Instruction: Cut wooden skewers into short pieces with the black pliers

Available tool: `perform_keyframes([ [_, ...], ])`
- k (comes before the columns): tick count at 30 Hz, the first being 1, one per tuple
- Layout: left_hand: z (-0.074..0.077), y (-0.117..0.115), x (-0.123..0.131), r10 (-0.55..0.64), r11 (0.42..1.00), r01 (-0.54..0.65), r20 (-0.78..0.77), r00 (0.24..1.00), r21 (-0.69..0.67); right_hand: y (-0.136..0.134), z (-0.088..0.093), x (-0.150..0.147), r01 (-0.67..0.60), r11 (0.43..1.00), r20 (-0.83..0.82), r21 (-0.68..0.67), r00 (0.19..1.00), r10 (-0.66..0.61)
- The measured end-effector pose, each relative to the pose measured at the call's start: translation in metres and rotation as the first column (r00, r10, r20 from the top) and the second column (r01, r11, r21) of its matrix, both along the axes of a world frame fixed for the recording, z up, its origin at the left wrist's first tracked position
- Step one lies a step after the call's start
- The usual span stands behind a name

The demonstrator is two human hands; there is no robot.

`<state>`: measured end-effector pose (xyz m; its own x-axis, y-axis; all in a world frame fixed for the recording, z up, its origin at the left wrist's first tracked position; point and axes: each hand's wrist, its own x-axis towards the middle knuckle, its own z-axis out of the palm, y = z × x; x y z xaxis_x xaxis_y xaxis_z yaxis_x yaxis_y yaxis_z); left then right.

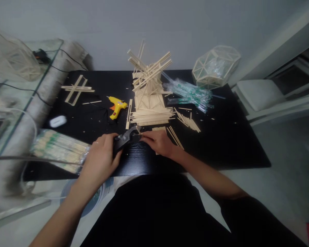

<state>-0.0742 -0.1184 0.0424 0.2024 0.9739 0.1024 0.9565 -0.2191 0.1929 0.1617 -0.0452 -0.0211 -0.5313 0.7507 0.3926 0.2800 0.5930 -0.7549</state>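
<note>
My left hand [101, 156] is closed around the handles of black cutting pliers [126, 138] near the front edge of the black table [221, 137]. My right hand [158, 141] pinches a thin wooden stick [138, 128] whose end sits in the pliers' jaws. Just behind my hands lies a flat stack of wooden sticks [151, 115], and behind that rises a glued stick structure [149, 77]. A small bundle of loose sticks [175, 136] lies by my right wrist.
A yellow glue gun [117, 106] lies left of the stack, with a crossed stick frame [77, 90] further left. Packets of wrapped sticks lie front left [59, 149] and at the back right [190, 94]. A stick polyhedron [215, 67] stands at the back right corner.
</note>
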Motion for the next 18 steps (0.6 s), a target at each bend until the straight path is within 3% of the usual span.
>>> perform_keyframes([
  [7, 0.017, 0.006, 0.024, -0.052, 0.999, 0.05, -0.163, 0.985, -0.011, 0.002, -0.01, 0.002, 0.026, 0.999, 0.036, 0.018, 0.999, -0.027],
  [12, 0.024, 0.006, 0.026, -0.064, 0.998, 0.063, -0.255, 0.965, -0.012, 0.001, -0.009, 0.003, 0.035, 0.999, 0.05, -0.003, 0.998, -0.035],
  [18, 0.027, 0.003, 0.026, -0.052, 0.999, 0.052, -0.255, 0.966, -0.008, 0.0, -0.007, 0.002, 0.039, 0.999, 0.069, -0.017, 0.997, -0.038],
])
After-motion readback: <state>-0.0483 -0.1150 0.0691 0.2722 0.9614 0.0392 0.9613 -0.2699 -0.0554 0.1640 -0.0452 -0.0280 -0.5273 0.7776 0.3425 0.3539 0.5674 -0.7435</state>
